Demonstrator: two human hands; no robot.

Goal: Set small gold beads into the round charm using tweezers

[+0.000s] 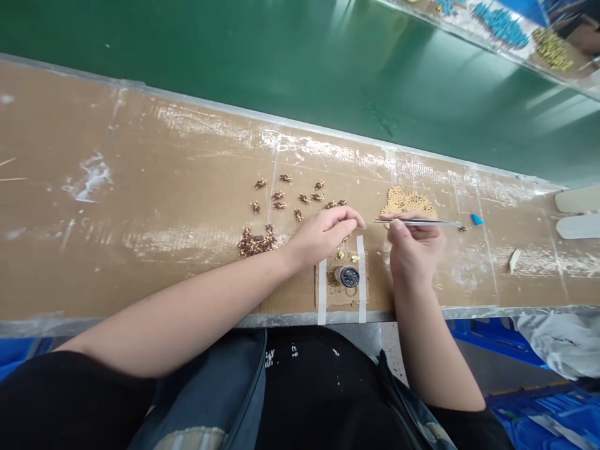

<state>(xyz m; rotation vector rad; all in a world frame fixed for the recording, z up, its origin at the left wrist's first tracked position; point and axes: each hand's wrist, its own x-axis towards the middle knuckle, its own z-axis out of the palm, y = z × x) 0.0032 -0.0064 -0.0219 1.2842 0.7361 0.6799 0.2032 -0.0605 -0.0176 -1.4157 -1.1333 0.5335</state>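
My left hand (327, 232) is over the cardboard-covered bench beside small brown-and-gold pieces (335, 204); its fingers are curled together, and whatever lies between them is too small to make out. My right hand (416, 250) holds metal tweezers (434, 222), their tips pointing left toward my left hand. Just behind the right hand lies a pile of tiny yellow beads (407, 201). Between my forearms stands a small jar with a dark top (349, 276), on a taped cardboard patch (332, 294). Pale yellow bits (355, 258) lie behind the jar.
A heap of brown-and-gold pieces (257, 244) sits left of my left hand, with more scattered behind it. A blue scrap (477, 219) lies at the right. Beyond the green surface (300, 69), blue pieces (501, 25) and a person's hand (585, 39) show.
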